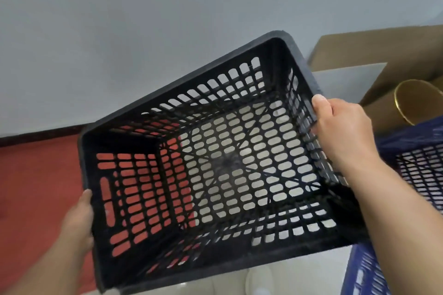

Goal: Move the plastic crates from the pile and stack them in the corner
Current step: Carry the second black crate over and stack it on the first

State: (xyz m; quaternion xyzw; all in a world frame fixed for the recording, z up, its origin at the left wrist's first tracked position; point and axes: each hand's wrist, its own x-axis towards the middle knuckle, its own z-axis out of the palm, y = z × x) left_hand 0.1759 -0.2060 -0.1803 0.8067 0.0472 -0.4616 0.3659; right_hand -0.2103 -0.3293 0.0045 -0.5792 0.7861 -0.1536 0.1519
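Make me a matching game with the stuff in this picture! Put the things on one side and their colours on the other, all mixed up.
Things:
1. crate held in both hands
2. crate at the right edge
3. floor on the left
4. box behind the crates

Colours:
A. red
B. brown
C. black
D. blue

Right pairs: 1-C, 2-D, 3-A, 4-B

The left hand and the right hand each grip one side of the black crate.
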